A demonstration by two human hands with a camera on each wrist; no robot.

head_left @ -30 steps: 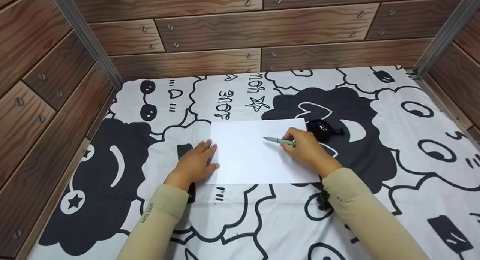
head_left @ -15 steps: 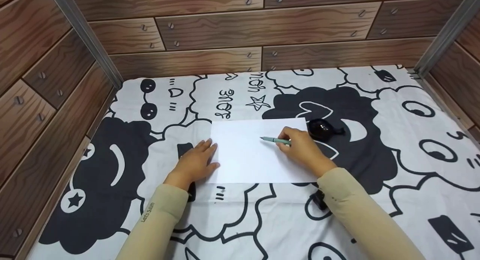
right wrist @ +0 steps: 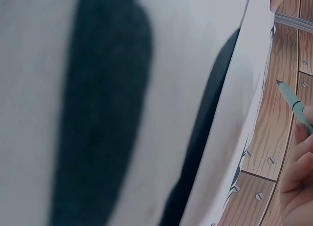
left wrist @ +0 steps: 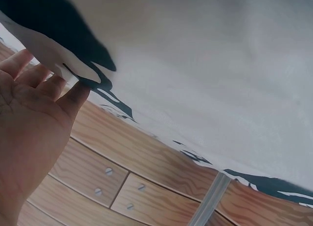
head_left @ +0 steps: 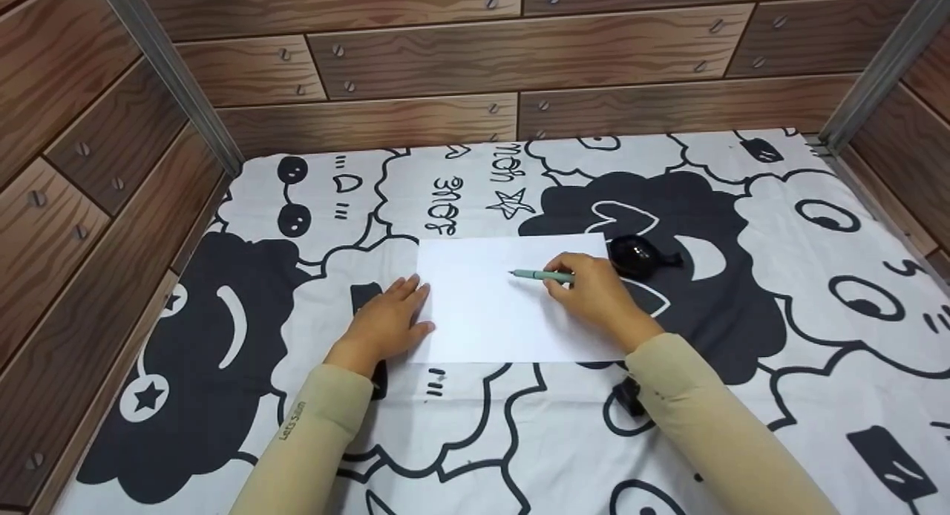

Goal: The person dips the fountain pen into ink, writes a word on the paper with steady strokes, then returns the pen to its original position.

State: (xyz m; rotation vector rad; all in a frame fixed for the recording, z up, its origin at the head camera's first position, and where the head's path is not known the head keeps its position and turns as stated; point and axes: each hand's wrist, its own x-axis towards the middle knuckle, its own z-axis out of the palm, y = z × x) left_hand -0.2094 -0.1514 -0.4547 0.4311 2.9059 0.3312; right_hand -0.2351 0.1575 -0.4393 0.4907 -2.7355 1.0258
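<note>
A blank white sheet of paper lies on the patterned cloth in the middle of the head view. My left hand rests flat at the paper's left edge, its fingers spread and fairly straight. In my right hand a green pen is pinched, its dark tip pointing left over the paper. The right wrist view also shows the pen, with curled fingers round its barrel. No mark shows on the paper, and I cannot tell whether the tip touches it.
A glossy black, rounded object with a short stem lies just right of the paper. Another small black object is partly hidden by the right sleeve. Wood-print walls enclose the black-and-white cloth at the back and sides.
My right hand has moved slightly left over the paper with the pen, which now lies a little flatter. The left hand and the paper have stayed in place.
</note>
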